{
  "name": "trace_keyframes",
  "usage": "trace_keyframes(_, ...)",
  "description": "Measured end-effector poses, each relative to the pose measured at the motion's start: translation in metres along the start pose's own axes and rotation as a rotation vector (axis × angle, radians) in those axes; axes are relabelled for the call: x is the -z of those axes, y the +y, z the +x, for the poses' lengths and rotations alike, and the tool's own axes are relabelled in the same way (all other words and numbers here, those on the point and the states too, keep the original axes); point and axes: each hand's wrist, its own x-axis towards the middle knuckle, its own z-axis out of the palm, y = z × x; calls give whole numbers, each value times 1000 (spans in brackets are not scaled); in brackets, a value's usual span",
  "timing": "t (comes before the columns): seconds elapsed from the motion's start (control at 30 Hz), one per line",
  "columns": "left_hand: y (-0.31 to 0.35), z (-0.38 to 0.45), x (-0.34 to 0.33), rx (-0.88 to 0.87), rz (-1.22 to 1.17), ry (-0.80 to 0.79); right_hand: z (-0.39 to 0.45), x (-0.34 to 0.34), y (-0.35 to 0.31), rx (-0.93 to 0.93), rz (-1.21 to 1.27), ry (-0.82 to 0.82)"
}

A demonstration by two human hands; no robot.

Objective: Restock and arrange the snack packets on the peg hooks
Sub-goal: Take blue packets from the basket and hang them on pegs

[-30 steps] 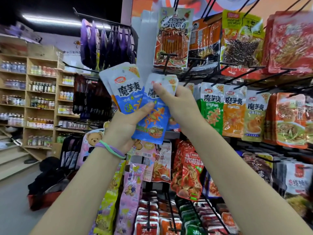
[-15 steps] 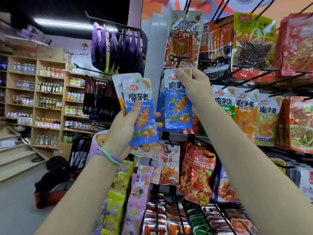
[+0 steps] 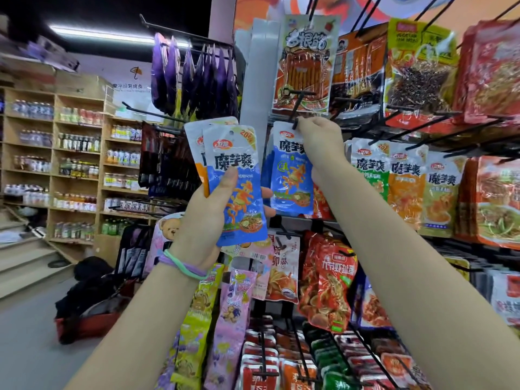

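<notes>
My left hand (image 3: 209, 215) grips a small stack of snack packets, a blue one (image 3: 235, 181) in front and an orange-edged one behind it. My right hand (image 3: 319, 137) pinches the top of another blue packet (image 3: 291, 175) at the tip of a black peg hook (image 3: 295, 108). The hook's end sits at the packet's hanging hole. To the right hang green, orange and yellow-green packets (image 3: 406, 184) of the same brand on neighbouring hooks.
Large red and orange snack bags (image 3: 305, 63) fill the hooks above. Red prawn packets (image 3: 327, 280) and bear-print packets (image 3: 235, 313) hang below. Several bare black hooks (image 3: 439, 122) jut out at the right. Wooden shelves with bottles (image 3: 76, 167) stand at the left.
My right hand has lifted its blue packet up to the hook tip. My left hand with its stack has shifted slightly left and lower, away from the right hand.
</notes>
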Motion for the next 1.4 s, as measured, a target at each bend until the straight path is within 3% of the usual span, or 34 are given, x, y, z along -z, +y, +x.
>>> trace_keyframes(0.23,0,-3,-1,-4,6,53,-37,22,24,431,-571,-6)
trace_keyframes(0.3,-1,-1,-3,-2,-19,112,-52,32,24,552,-510,97)
trace_keyframes(0.4,-1,0,-17,4,-38,136,-69,37,14,312,-115,-121)
trace_keyframes(0.5,0,-1,-34,38,-49,88,-70,35,14,262,-136,-309)
trace_keyframes(0.6,1,-4,-34,140,-43,141,-54,42,16,162,-29,-198)
trace_keyframes(0.7,3,-10,-21,122,-44,146,-31,48,18,77,49,-164)
trace_keyframes(0.97,12,-12,-20,75,14,103,-20,28,6,170,125,-24)
trace_keyframes(1.4,13,-11,-19,80,63,86,-12,11,4,206,75,-73)
